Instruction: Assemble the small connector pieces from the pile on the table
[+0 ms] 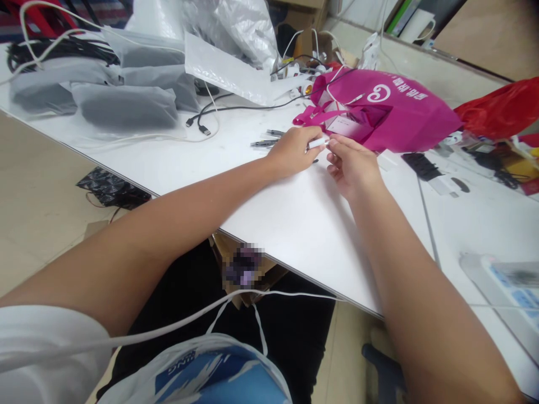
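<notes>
My left hand (293,151) and my right hand (351,164) meet over the white table (295,219), both pinching one small white pen-like stick (316,143) held level between them. The left fingers grip its left part, the right fingertips its right end. Just behind the hands lies a magenta fabric bag (391,115) with white print. Two dark pens (264,143) lie on the table left of my left hand.
Grey plastic-wrapped packs (122,104) and clear bags (227,39) fill the far left. Black USB cables (202,120) lie beside them. A red bag (503,109) and small dark items sit at the right. A power strip (505,280) lies near right. A white plastic bag (202,370) rests on my lap.
</notes>
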`<state>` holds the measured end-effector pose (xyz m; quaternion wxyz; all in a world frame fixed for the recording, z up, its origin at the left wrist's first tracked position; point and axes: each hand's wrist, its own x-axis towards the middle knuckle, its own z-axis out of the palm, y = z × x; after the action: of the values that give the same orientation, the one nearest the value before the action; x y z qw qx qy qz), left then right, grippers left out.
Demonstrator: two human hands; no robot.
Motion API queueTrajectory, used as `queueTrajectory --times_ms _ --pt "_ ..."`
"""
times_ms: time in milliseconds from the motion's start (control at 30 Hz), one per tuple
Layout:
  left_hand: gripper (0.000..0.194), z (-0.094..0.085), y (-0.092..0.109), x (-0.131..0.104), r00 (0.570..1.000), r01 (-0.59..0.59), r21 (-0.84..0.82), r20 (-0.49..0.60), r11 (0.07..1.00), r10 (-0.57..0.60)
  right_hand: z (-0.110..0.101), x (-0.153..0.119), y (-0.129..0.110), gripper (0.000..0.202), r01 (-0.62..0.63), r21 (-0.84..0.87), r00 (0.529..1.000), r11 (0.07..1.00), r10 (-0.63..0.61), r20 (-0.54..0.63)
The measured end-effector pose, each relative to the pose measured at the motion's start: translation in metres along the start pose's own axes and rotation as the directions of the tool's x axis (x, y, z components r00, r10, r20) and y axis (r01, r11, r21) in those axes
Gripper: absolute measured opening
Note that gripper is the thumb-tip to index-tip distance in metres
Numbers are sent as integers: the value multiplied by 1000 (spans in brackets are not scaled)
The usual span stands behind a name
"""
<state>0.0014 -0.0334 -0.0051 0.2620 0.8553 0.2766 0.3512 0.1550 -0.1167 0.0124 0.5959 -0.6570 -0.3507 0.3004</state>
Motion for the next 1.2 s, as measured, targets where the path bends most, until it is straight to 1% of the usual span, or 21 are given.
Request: queueTrajectory --times_ms 100,200,300,467,567,700,833,933,1000,1067,1133,1200 --pt "11 1 -1 1 1000 -4 -5 -6 1000 4 1 0 2 19 -21 21 999 1000 22 -41" --pt "11 3 -2 2 1000 8 -5 -25 1000 -8 2 1 4 25 -26 25 998 999 27 -55" --pt "12 2 -1 4 999 26 -11 -29 1000 -26 1 1 5 30 -8 8 999 1000 8 -33" --pt "16 1 1 3 999 43 -52 -11 998 -43 2 -4 2 28 8 -2 1000 1000 -8 -19" --pt "20 1 1 2 999 17 -109 -31 994 -20 3 -6 1 27 17 16 1000 1000 -17 -1" --pt "29 1 1 1 999 -21 -176 -42 984 14 3 -6 0 30 29 -25 999 999 -29 22" --pt "26 -1 6 -1 1000 26 -133 -5 991 -27 1 -2 0 25 21 -17 999 1000 -21 -26" --pt "26 -1 10 -1 1000 21 -140 2 990 -21 -3 2 0 24 60 -26 995 998 -62 -76" --pt "35 -1 11 -1 999 13 -189 38 982 -6 -6 4 1 28 119 -60 988 991 -124 -90" --pt "48 -1 12 -1 996 36 -248 89 968 -15 -8 4 1 33 173 -87 980 981 -180 -86" --pt "57 0 11 0 992 83 -290 119 954 -50 -8 2 1 37 206 -97 975 974 -212 -67" --pt "63 0 12 0 987 133 -328 134 935 -93 -5 -2 0 45 213 -92 976 973 -216 -27"
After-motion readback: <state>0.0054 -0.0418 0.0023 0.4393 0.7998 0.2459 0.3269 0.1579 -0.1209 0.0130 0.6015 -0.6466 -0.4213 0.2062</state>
